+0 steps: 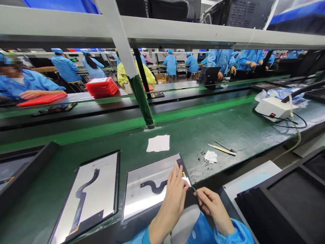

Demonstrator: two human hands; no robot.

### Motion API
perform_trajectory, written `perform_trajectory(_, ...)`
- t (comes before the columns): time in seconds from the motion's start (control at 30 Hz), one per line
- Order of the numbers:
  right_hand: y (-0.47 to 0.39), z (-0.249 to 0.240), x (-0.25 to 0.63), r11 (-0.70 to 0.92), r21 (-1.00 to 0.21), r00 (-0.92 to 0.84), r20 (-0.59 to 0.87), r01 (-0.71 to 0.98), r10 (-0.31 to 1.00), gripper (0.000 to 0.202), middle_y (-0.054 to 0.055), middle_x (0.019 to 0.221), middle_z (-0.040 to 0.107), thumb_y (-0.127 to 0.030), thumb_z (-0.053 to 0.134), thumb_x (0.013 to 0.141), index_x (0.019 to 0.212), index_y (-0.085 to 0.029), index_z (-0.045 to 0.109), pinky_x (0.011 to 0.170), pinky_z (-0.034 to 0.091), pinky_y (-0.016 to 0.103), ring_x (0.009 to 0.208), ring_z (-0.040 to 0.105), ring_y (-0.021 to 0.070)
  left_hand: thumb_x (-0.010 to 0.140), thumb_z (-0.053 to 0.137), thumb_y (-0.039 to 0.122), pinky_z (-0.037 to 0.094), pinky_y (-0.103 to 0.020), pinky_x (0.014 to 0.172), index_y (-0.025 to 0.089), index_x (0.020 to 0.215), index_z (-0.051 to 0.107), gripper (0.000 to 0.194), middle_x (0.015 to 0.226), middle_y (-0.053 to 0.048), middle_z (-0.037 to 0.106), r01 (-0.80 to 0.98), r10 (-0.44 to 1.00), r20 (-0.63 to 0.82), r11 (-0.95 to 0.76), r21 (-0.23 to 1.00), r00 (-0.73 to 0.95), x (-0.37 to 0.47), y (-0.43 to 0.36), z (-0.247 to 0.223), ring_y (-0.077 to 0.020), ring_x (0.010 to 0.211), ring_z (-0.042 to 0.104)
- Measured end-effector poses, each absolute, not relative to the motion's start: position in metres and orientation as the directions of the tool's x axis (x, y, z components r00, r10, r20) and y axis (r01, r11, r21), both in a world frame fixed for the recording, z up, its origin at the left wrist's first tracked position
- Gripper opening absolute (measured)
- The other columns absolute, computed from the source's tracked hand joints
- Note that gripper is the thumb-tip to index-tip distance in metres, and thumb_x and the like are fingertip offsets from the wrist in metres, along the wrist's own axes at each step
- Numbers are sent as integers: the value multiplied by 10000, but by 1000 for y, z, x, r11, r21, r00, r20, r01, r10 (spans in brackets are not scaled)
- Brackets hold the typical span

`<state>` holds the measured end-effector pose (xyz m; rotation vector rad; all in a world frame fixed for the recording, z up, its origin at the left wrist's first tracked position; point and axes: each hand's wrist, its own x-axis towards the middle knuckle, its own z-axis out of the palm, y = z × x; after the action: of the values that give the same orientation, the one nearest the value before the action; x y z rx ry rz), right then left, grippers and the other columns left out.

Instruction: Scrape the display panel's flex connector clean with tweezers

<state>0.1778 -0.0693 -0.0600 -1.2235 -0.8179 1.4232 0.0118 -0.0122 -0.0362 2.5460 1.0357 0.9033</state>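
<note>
A silvery display panel (pixel 149 173) with a curved dark flex cable (pixel 154 187) lies at the front edge of the green bench. Across its right end rests my left hand (pixel 175 189), fingers extended and flat on the panel. My right hand (pixel 212 205) is closed in a pinch on a thin dark tool (pixel 194 190), whose tip meets the panel's right edge near a small white piece (pixel 187 180). A second panel (pixel 99 183), also with a dark flex cable (pixel 81 193), lies to the left.
White sheets (pixel 158 143) lie behind the panels. White scraps (pixel 210 157), a yellow-handled tool (pixel 222 149) and dark bits are at the right. A white device (pixel 275 108) stands farther right. Black trays (pixel 291 200) flank the bench; people in blue work beyond a metal post (pixel 142 98).
</note>
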Motion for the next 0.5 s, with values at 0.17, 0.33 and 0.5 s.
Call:
perform_trajectory(0.17, -69, -60, 176, -229, -933, 56, -254, -278, 966, 546, -53, 596, 462, -695, 715, 729, 787, -152, 697, 425, 122, 223, 422, 251, 19, 957, 431, 82, 348, -640, 1112, 205, 931, 507, 148, 1537, -173, 419, 543, 713, 405, -700, 464, 572, 10, -16, -35, -333, 1519, 126)
perform_trajectory(0.33, -68, -61, 176, -239, -931, 63, -265, -277, 962, 556, -51, 582, 460, -700, 729, 711, 759, -147, 690, 425, 121, 219, 425, 265, 21, 964, 417, 80, 336, -639, 1125, 204, 893, 492, 162, 1522, -163, 445, 559, 713, 427, -701, 442, 556, 16, -16, -35, -327, 1513, 168)
perform_trajectory(0.5, -68, -59, 173, -250, -923, 81, -284, -292, 955, 586, -58, 583, 448, -725, 718, 699, 763, -144, 677, 418, 106, 214, 416, 237, 14, 1010, 319, 82, 292, -657, 1144, 169, 1217, 478, 275, 1507, -187, 453, 532, 690, 443, -724, 439, 573, 19, -13, -37, -310, 1507, 186)
